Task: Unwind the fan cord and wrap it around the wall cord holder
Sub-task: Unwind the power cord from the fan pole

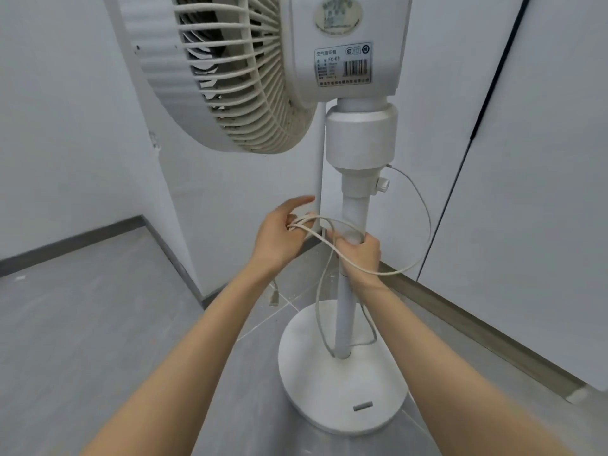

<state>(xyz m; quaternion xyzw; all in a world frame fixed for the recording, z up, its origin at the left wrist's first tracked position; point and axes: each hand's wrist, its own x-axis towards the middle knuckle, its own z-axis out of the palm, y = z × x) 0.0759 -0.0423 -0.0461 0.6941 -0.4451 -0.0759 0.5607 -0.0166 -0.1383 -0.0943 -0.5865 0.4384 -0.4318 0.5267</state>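
Note:
A white pedestal fan (353, 60) stands in a corner on a round base (342, 383). Its thin white cord (424, 209) leaves the neck below the motor and loops loosely around the pole (343, 311). My left hand (279, 235) holds several loops of the cord to the left of the pole, fingers curled through them. My right hand (360, 250) grips the pole and a strand of cord against it. The plug (274, 296) dangles below my left wrist. No wall cord holder is in sight.
White walls meet behind the fan, with a grey skirting (477, 327) along the floor. A wall corner (171, 199) juts out on the left. A dark vertical seam (496, 70) runs down the right wall. The floor is grey tile (98, 324).

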